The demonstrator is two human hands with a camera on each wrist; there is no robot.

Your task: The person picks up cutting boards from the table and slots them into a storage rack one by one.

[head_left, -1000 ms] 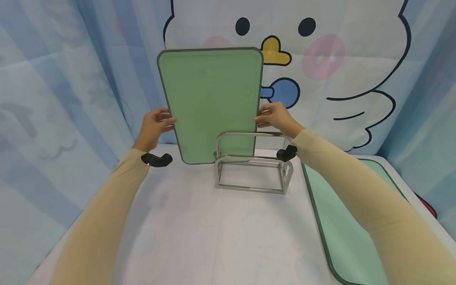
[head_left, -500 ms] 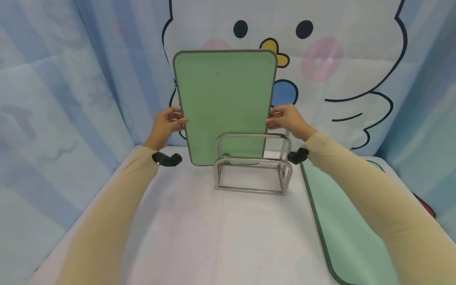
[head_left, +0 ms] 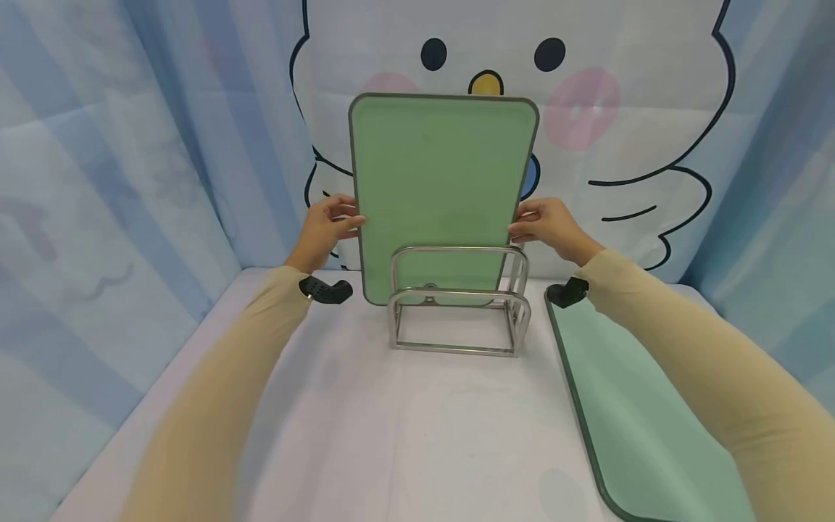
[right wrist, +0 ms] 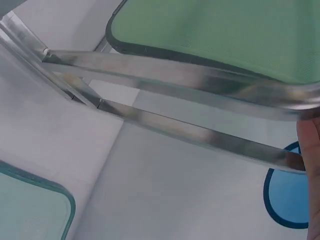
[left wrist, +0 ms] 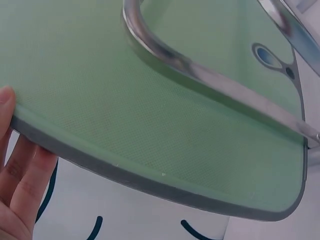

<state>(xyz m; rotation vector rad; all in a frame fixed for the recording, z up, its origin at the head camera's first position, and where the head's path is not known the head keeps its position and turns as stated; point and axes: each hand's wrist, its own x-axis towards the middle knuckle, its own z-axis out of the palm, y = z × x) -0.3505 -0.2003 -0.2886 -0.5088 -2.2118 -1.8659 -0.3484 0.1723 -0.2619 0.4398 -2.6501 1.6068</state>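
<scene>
A green cutting board (head_left: 443,174) with a grey rim stands nearly upright at a metal rack (head_left: 453,350). Two of the rack's hoops cross in front of its lower part. My left hand (head_left: 328,226) pinches its left edge, thumb on the near face and fingers behind. At its right edge my right hand (head_left: 551,226) grips likewise. The left wrist view shows the oval hole (left wrist: 265,55) in the board's lower part, partly beside a rack bar. Of my right hand only a strip of fingers (right wrist: 312,160) shows in the right wrist view, next to the rack bars.
A larger pale green board (head_left: 652,413) with a dark green rim lies flat on the right, beneath my right forearm. Under everything is a white-covered table (head_left: 391,435). Curtains (head_left: 163,181) with a cartoon print close in the back and sides.
Both hands have carried the cutting board to the right, from left of the rack to mostly behind its two front hoops. The rack stays put; both hands keep their grip.
</scene>
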